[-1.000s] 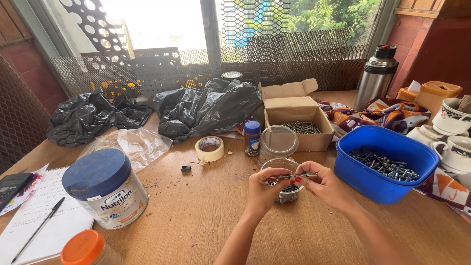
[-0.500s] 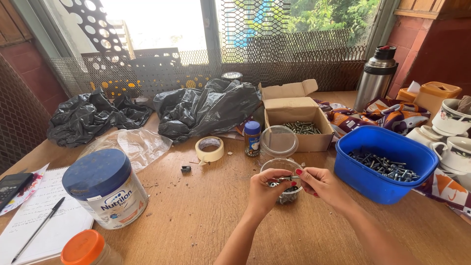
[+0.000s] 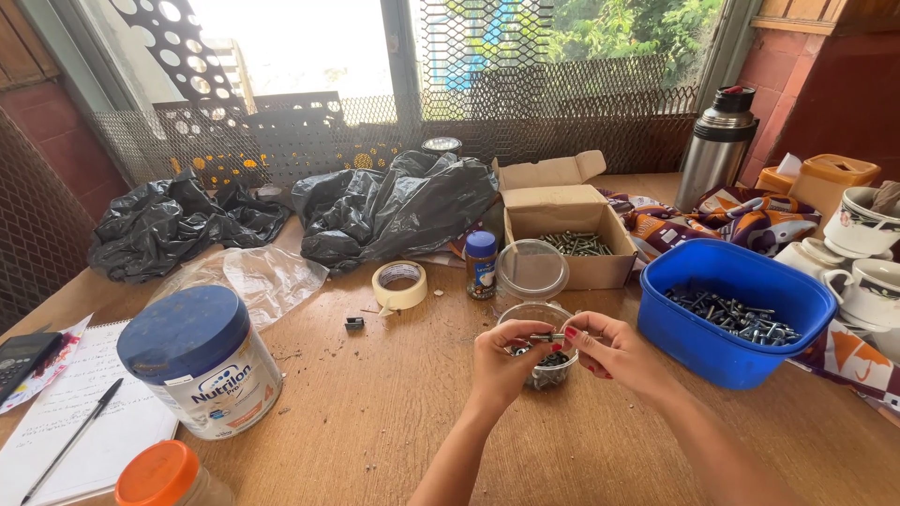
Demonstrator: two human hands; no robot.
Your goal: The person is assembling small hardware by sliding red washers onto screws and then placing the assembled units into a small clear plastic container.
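A person's left hand and right hand meet over a wooden worktop, the fingers of both pinched together on a small metal bolt held level between them, just above a clear plastic cup with dark fasteners in its bottom; nearest the camera on the left, an orange-lidded jar stands beside a lined notebook with a black pen lying on it, and a calculator sits at the worktop's left edge; a white tin with a blue lid stands just right of the notebook; to the right of the hands, a blue plastic tub holds a heap of screws; farther back lie a roll of masking tape, a small blue-capped bottle, a clear round lid and an open cardboard box with more screws inside; a crumpled clear plastic bag and two black plastic bags lie behind those; white mugs crowd the right edge, near a patterned cloth; a steel vacuum flask stands at the back before the wire-mesh window.
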